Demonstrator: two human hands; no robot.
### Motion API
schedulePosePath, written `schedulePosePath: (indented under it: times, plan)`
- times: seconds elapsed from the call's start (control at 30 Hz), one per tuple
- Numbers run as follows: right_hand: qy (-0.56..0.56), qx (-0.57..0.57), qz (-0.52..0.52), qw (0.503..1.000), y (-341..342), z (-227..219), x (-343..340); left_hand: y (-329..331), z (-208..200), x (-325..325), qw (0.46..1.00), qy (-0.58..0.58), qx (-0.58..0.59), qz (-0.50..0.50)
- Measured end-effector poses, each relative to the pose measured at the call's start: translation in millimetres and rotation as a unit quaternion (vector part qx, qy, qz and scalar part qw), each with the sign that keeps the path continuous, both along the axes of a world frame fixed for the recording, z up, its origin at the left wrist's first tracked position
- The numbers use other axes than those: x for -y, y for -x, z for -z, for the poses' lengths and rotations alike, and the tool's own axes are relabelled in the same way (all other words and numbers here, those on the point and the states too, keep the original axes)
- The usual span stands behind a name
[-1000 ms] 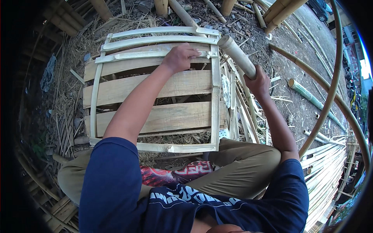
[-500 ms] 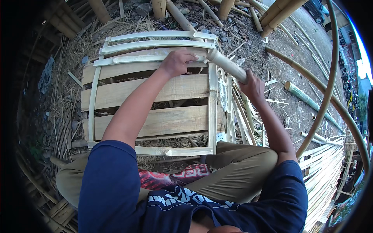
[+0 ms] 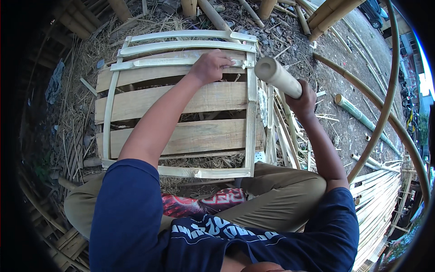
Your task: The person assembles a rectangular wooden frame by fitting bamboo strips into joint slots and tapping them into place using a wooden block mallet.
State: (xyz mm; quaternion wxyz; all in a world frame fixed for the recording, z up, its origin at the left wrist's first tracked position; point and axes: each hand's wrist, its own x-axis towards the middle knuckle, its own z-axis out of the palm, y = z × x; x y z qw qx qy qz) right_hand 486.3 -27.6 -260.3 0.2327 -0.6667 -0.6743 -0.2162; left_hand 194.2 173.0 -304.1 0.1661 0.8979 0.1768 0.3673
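Note:
A rectangular frame of pale split bamboo [image 3: 251, 115] lies over a low platform of wooden boards [image 3: 176, 102]. Several bamboo slats cross its far part. My left hand [image 3: 209, 66] is closed on the nearest of these, a bamboo slat [image 3: 156, 63], close to its right end. Its fingertips pinch the strip, and whatever else may be between them is too small to make out. In my right hand [image 3: 302, 99] is a short, thick bamboo club [image 3: 281, 79]. Its blunt end is tilted up, apart from the frame's right side.
Split bamboo strips [image 3: 285, 138] lie right of the platform. Long curved poles [image 3: 387, 97] arch across the right side, with a cut green bamboo length [image 3: 358, 113] on the ground. Many pale strips [image 3: 378, 199] are spread at lower right. Bamboo posts [image 3: 189, 8] stand at the far edge.
The bamboo club has lifted off the frame's far right corner and tipped its end upward, with my right hand shifting slightly right. My left hand stays by the same slat.

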Motion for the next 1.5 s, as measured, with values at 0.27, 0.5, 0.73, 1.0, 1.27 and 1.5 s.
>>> schedulePosePath:
  times: [0.27, 0.5, 0.73, 1.0, 1.27, 1.5]
  plan:
    - [-0.068, 0.052, -0.068, 0.994, -36, 31, 3, 1, 4, -3, 1.0, 0.012, -0.002, -0.009]
    - [0.036, 0.087, 0.05, 0.994, -39, 33, -24, -1, 4, -6, 1.0, -0.007, 0.008, 0.008]
    - [-0.045, 0.142, -0.124, 0.981, -54, 32, -20, 0, -3, -1, 1.0, 0.009, 0.011, 0.004]
    - [-0.004, 0.1, -0.075, 0.992, -62, 38, -23, 0, 2, -1, 1.0, 0.0, 0.013, 0.017]
    - [-0.018, 0.06, -0.058, 0.996, -43, 50, -28, -1, 2, -2, 1.0, 0.022, 0.007, 0.015]
    - [0.054, 0.092, -0.013, 0.994, -47, 48, -35, -2, 2, -3, 1.0, 0.007, 0.009, 0.019]
